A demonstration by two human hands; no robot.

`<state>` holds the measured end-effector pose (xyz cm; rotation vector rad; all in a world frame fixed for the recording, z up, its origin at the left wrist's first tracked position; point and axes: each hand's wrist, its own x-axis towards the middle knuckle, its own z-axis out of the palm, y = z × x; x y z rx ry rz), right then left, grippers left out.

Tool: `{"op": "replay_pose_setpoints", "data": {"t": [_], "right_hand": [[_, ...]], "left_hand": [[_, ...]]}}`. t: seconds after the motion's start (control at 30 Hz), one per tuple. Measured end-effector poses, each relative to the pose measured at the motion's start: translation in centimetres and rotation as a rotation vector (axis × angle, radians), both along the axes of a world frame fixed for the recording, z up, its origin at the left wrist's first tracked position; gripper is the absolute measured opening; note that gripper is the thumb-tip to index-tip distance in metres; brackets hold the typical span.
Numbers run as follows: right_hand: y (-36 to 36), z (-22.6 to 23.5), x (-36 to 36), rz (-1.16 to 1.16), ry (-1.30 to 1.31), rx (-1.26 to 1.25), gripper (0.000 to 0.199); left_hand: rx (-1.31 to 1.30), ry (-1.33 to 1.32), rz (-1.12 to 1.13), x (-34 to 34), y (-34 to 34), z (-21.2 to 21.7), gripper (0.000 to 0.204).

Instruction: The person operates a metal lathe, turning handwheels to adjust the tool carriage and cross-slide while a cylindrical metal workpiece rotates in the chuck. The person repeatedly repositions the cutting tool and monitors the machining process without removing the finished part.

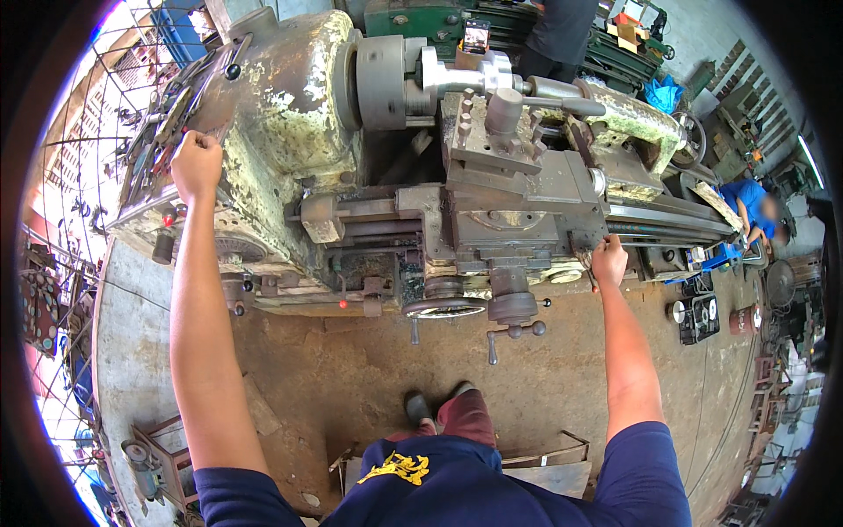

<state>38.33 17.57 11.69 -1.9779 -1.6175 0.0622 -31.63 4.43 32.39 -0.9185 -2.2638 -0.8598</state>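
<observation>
A large worn lathe with chipped pale paint spans the view; its headstock (290, 97) is at the left. My left hand (197, 164) is closed in a fist at the headstock's front; what it grips is hidden. My right hand (609, 261) is closed around a lever (594, 283) at the right end of the carriage, with little of the lever showing. A chuck (380, 83) holds a shiny metal workpiece (465, 79), whose other end meets the tailstock (632, 123). Between my hands stand the tool post (503, 119), a handwheel (445, 307) and a ball-ended crank (514, 332).
Several hand tools (158, 140) lie on top of the headstock. A phone (476, 37) stands behind the workpiece. One person in dark clothes (562, 35) stands behind the lathe; another in blue (746, 204) is at the far right. A black crate (699, 318) sits on the floor.
</observation>
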Motion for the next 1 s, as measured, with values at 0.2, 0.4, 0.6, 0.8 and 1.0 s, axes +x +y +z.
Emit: {"op": "replay_pose_setpoints", "data": {"t": [0.2,0.4,0.6,0.8,1.0], "right_hand": [[0.07,-0.29,0.13,0.001,0.006,0.015,0.017],[0.18,-0.54,0.3,0.012,-0.015,0.022,0.019],[0.09,-0.48,0.26,0.007,-0.032,0.008,0.019],[0.02,-0.22,0.11,-0.002,-0.016,-0.011,0.019],[-0.03,-0.22,0.0,0.006,-0.024,0.012,0.017]], "left_hand": [[0.002,-0.018,0.005,0.15,-0.04,0.08,0.022],[0.01,-0.007,0.003,0.16,-0.01,-0.01,0.021],[0.025,-0.04,-0.01,0.33,-0.07,0.11,0.02],[0.032,-0.038,-0.026,0.49,-0.19,0.16,0.018],[0.043,-0.013,-0.037,0.29,-0.11,0.04,0.019]]}}
